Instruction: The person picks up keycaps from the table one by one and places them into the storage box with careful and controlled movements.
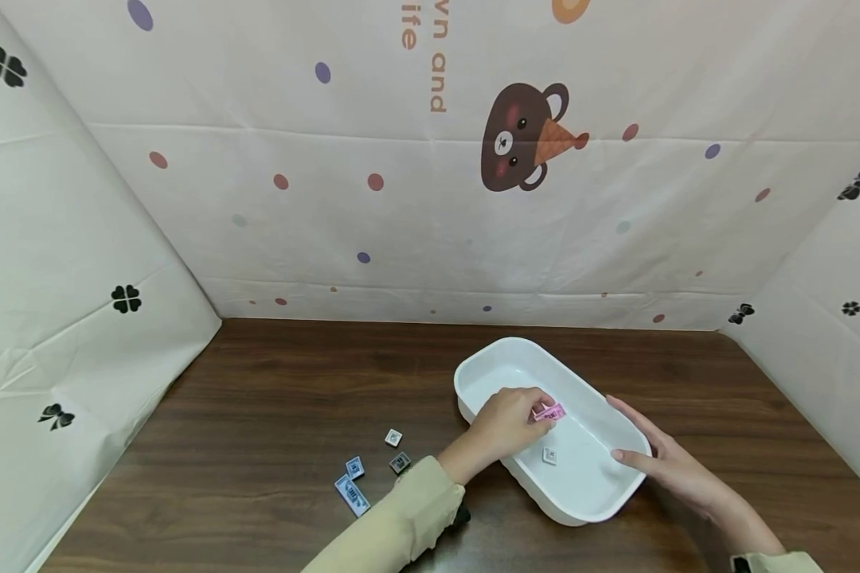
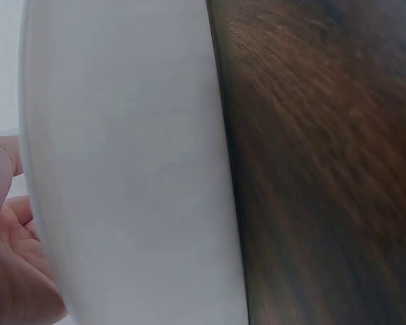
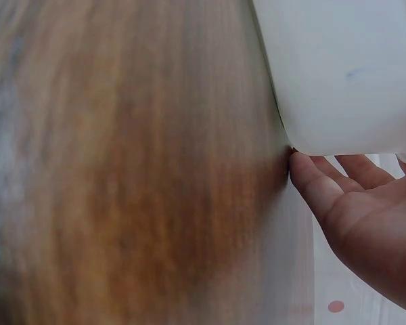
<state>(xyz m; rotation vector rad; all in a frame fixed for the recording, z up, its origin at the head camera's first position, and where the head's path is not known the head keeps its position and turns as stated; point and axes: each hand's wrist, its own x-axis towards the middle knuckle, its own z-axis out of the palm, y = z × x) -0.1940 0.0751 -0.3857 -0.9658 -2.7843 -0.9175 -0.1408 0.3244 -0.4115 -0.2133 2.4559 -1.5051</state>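
Observation:
My left hand (image 1: 509, 418) reaches over the near side of a white plastic tray (image 1: 619, 434). Its thumb and fingers pinch a small pink block (image 1: 549, 412) with dark print, held above the tray's floor. A small white tile (image 1: 549, 455) with a printed square mark lies inside, near that hand. At the tray's right side, my right hand (image 1: 677, 469) holds the rim, thumb over the edge and fingers along the outer wall. The right wrist view shows those fingers against the tray's outside. In the left wrist view the tray's wall hides the pink block.
Left of the tray on the brown wooden table (image 1: 258, 414) lie a white tile (image 1: 393, 438), a dark-edged tile (image 1: 400, 462), a small blue tile (image 1: 354, 467) and a longer blue block (image 1: 352, 495). White printed cloth (image 1: 416, 223) walls the back and sides.

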